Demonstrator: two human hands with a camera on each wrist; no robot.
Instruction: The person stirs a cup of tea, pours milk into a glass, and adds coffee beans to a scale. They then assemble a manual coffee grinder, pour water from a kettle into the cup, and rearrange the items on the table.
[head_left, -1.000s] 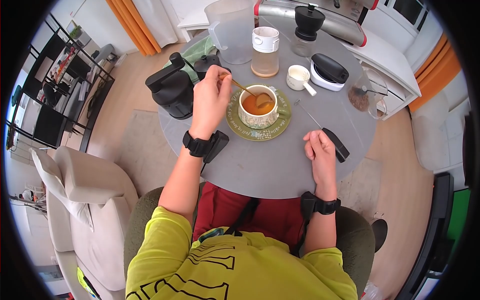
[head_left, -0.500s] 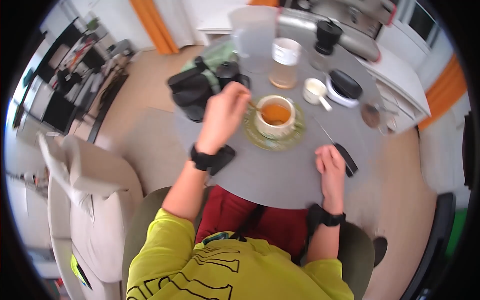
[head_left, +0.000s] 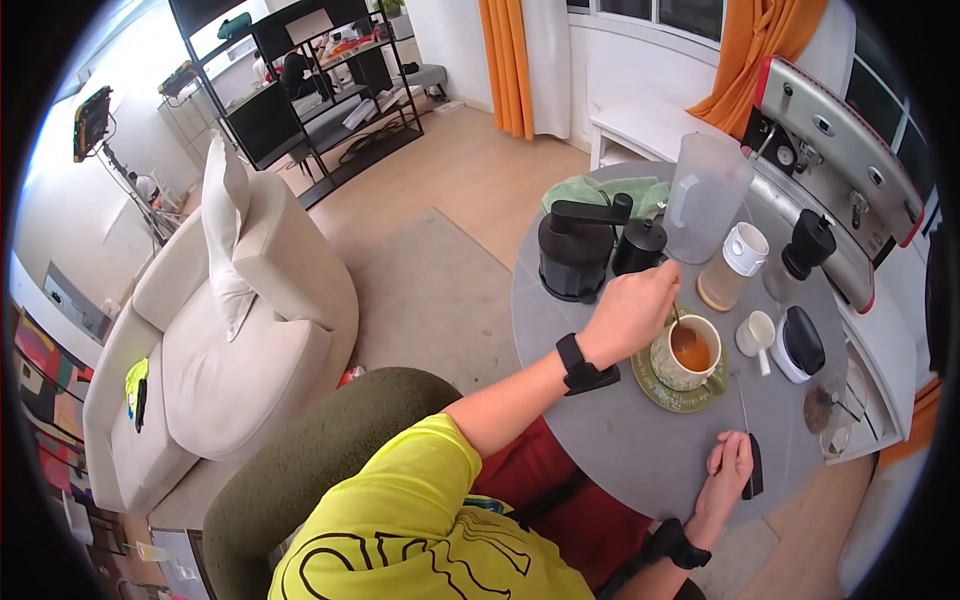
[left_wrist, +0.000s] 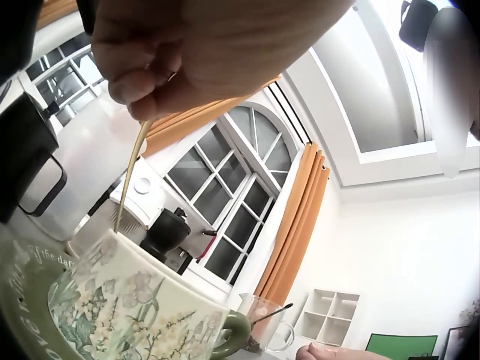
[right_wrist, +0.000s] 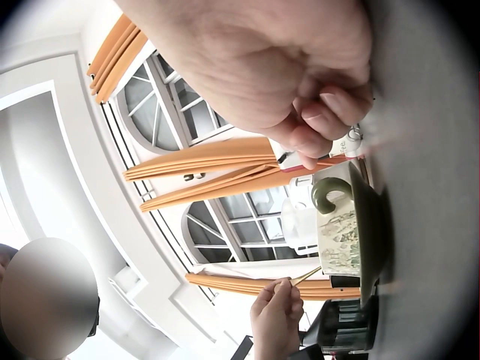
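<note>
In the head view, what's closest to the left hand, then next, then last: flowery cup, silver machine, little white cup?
1. Flowery cup: just right of the left hand.
2. Little white cup: farther right.
3. Silver machine: upper right.

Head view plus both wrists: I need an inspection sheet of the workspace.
Surface: grey table, crowded toward its far side.
Job's things: spoon in a cup of orange-brown liquid, on a green plate.
Clutter: pitcher, green cloth, small white cup, frother.
Grippers: left hand pinches the spoon; right hand rests by the frother, nothing seen in it.
Cables: black strap or cord over the lap, unclear which.
Surroundings: sofa, espresso machine, orange curtains.
</note>
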